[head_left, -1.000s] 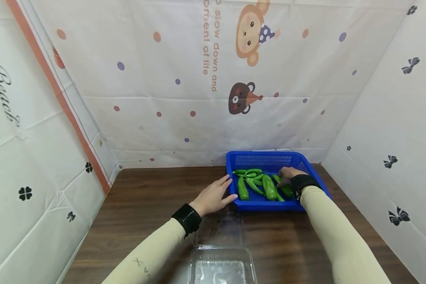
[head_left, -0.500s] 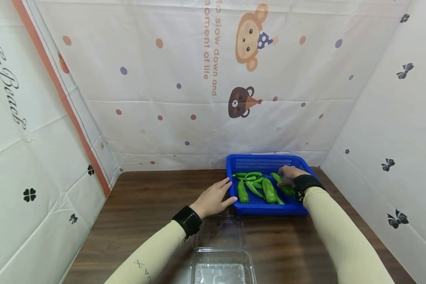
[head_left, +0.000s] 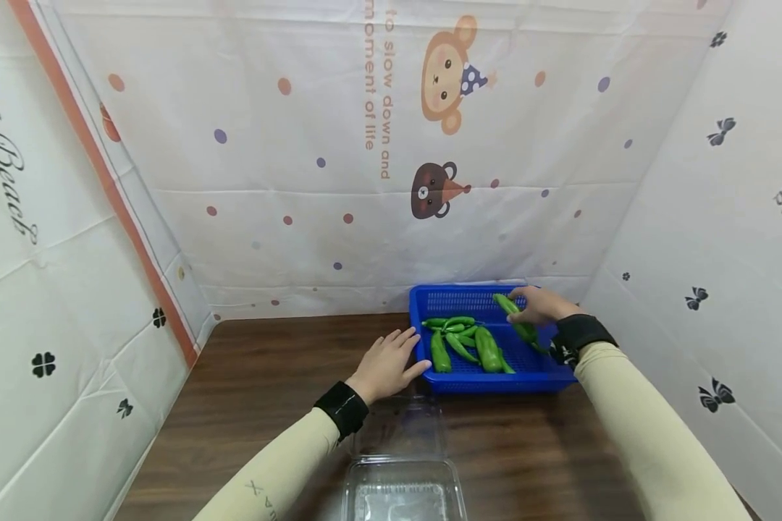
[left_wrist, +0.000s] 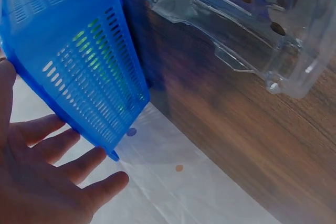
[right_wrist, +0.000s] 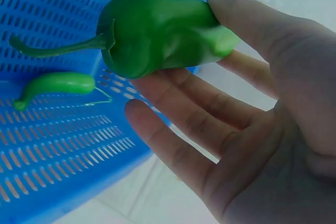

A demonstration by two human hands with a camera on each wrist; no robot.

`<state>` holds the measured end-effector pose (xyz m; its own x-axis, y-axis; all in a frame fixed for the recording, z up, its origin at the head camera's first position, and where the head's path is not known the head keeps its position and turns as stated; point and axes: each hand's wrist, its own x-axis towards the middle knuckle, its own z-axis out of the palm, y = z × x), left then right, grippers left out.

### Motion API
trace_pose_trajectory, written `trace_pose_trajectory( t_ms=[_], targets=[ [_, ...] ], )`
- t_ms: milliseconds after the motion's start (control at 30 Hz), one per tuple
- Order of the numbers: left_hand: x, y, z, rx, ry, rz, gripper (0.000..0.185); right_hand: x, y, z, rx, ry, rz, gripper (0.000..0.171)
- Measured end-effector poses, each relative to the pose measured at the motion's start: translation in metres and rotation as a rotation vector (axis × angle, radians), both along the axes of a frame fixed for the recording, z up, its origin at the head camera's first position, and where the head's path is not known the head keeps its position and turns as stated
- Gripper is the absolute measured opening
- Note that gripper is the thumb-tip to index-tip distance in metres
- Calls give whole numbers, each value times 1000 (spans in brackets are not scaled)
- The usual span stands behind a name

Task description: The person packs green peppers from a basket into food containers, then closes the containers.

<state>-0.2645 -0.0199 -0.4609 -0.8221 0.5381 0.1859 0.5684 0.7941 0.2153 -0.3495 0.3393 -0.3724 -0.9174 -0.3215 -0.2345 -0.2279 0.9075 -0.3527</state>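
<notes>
My right hand (head_left: 539,304) pinches a large green pepper (right_wrist: 157,32) between thumb and fingers, over the right part of a blue plastic basket (head_left: 476,383). The pepper's curved stem points away from the palm in the right wrist view. On the basket's left rim, my left hand (head_left: 384,365) rests with its fingers extended and spread; the left wrist view shows the fingertips at that rim. Inside the basket lie another thick green pepper (head_left: 487,349), a smaller one (head_left: 439,352) by the left wall, and several slim green chilies (head_left: 459,347).
A clear plastic clamshell box (head_left: 404,470) stands at the front of the wooden table (head_left: 287,354), its lid (head_left: 400,427) folded open toward the basket. Behind the basket hangs a printed white cloth (head_left: 339,239), with more cloth along both sides.
My right hand has risen out of the basket's right side, bringing the thick pepper up and slightly back. The left hand stays at the rim. The head view has shifted slightly.
</notes>
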Motion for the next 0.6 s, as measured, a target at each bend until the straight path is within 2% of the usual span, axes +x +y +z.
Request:
trace_pose_trajectory(
  t_ms=[267, 433, 600],
  targets=[
    [-2, 4, -1, -21, 30, 36, 71, 11, 6, 11, -24, 104, 67, 62],
    [-3, 6, 0, -11, 49, 45, 72, 15, 7, 12, -45, 123, 53, 61],
    [1, 5, -4, 22, 41, 42, 70, 23, 1, 8, -73, 128, 58, 61]
  ],
)
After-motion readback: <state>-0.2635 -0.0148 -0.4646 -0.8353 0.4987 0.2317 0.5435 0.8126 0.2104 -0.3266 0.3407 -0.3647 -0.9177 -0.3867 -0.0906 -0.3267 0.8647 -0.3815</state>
